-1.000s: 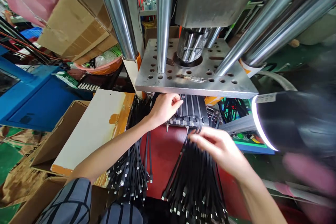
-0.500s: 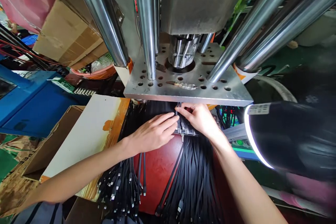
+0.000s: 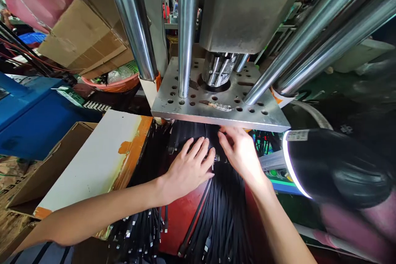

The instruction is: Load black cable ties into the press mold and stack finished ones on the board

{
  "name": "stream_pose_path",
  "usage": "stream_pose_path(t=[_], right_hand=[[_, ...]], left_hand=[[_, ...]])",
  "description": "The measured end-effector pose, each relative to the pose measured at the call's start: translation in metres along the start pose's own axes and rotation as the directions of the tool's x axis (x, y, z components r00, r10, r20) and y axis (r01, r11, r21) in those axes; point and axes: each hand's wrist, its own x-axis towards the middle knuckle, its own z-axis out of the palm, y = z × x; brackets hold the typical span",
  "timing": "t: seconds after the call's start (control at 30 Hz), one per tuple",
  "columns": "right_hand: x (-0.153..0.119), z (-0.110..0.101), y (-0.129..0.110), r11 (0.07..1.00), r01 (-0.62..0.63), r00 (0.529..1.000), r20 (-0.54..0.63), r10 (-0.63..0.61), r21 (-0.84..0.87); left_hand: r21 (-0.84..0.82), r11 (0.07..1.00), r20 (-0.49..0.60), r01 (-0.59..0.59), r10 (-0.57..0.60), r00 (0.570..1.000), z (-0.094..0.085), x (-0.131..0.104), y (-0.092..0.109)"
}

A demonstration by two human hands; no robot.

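My left hand [image 3: 190,169] lies palm down with its fingers spread, over the connector ends of the black cables [image 3: 224,210]. To its right, my right hand [image 3: 236,146] is bent beside the same cable ends, under the front edge of the steel plate [image 3: 185,111]. Its thumb and forefinger are near each other; whether they hold a cable is hidden. The cables fan down over a red surface [image 3: 177,222]. More black cables with metal plugs [image 3: 136,231] hang below my left forearm.
Steel columns [image 3: 187,33] and a metal block [image 3: 247,12] rise above the plate, where a small taped tool [image 3: 216,105] lies. At left are a white board [image 3: 80,152] and an open carton [image 3: 46,169]. A black lamp [image 3: 334,165] stands at right.
My left hand has moved down slightly and its fingers have spread. My right hand has shifted a little right, away from the left fingers. The view has tilted slightly.
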Motion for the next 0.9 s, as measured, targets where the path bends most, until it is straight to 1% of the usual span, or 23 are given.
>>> stream_pose_path(t=[0.03, 0.07, 0.1, 0.13, 0.2, 0.23, 0.3, 0.37, 0.43, 0.5, 0.6, 0.63, 0.7, 0.73, 0.8, 0.83, 0.9], right_hand=[[-0.009, -0.002, -0.003, 0.992, 0.067, 0.997, 0.039, -0.064, -0.107], [-0.016, -0.003, -0.006, 0.968, 0.119, 0.991, 0.093, -0.1, -0.223], [-0.022, -0.003, -0.008, 0.931, 0.141, 0.985, 0.143, -0.097, -0.336], [-0.024, -0.002, -0.01, 0.891, 0.133, 0.983, 0.17, -0.064, -0.435], [-0.017, 0.002, -0.011, 0.827, 0.084, 0.985, 0.172, 0.015, -0.555], [-0.009, 0.006, -0.01, 0.818, 0.063, 0.984, 0.172, 0.044, -0.572], [0.011, 0.011, -0.005, 0.841, 0.025, 0.983, 0.167, 0.079, -0.541], [0.028, 0.014, 0.001, 0.876, 0.005, 0.982, 0.169, 0.088, -0.483], [0.035, 0.01, 0.006, 0.897, 0.005, 0.98, 0.179, 0.082, -0.443], [0.028, 0.002, 0.009, 0.91, 0.033, 0.978, 0.2, 0.055, -0.413], [-0.001, -0.01, 0.003, 0.94, 0.127, 0.97, 0.239, -0.05, -0.318], [-0.012, -0.013, -0.001, 0.933, 0.151, 0.968, 0.241, -0.072, -0.326], [-0.026, -0.013, -0.013, 0.887, 0.153, 0.97, 0.238, -0.05, -0.436], [-0.028, -0.012, -0.018, 0.848, 0.136, 0.972, 0.235, -0.014, -0.512], [-0.02, -0.006, -0.026, 0.79, 0.099, 0.971, 0.234, 0.057, -0.605], [-0.012, -0.002, -0.027, 0.785, 0.082, 0.97, 0.229, 0.078, -0.615], [0.008, 0.006, -0.024, 0.811, 0.044, 0.975, 0.203, 0.093, -0.583]], left_hand=[[-0.022, 1.0, 0.008, 0.006, -0.006, 1.0, 0.0, 0.0, 0.001], [-0.051, 0.999, 0.018, 0.013, -0.012, 1.0, -0.001, 0.001, 0.0], [-0.082, 0.996, 0.028, 0.023, -0.021, 0.999, -0.002, 0.004, -0.002], [-0.111, 0.993, 0.039, 0.039, -0.035, 0.999, -0.003, 0.008, -0.005], [-0.151, 0.985, 0.065, 0.088, -0.079, 0.995, -0.006, 0.02, -0.014], [-0.162, 0.98, 0.076, 0.113, -0.101, 0.992, -0.007, 0.027, -0.02], [-0.178, 0.974, 0.089, 0.139, -0.125, 0.988, -0.008, 0.042, -0.031], [-0.192, 0.974, 0.084, 0.123, -0.108, 0.991, -0.008, 0.053, -0.042], [-0.205, 0.974, 0.071, 0.095, -0.082, 0.994, -0.006, 0.06, -0.051], [-0.215, 0.973, 0.063, 0.085, -0.073, 0.995, -0.004, 0.063, -0.059], [-0.225, 0.971, 0.077, 0.085, -0.07, 0.995, 0.0, 0.065, -0.065], [-0.226, 0.971, 0.083, 0.084, -0.067, 0.994, 0.001, 0.065, -0.066], [-0.222, 0.972, 0.087, 0.081, -0.063, 0.994, 0.001, 0.066, -0.067], [-0.218, 0.973, 0.084, 0.082, -0.065, 0.994, 0.002, 0.067, -0.067], [-0.206, 0.975, 0.071, 0.084, -0.071, 0.995, 0.003, 0.069, -0.067], [-0.2, 0.976, 0.059, 0.082, -0.071, 0.996, 0.004, 0.071, -0.067], [-0.191, 0.979, 0.021, 0.072, -0.07, 0.997, 0.007, 0.076, -0.068]])
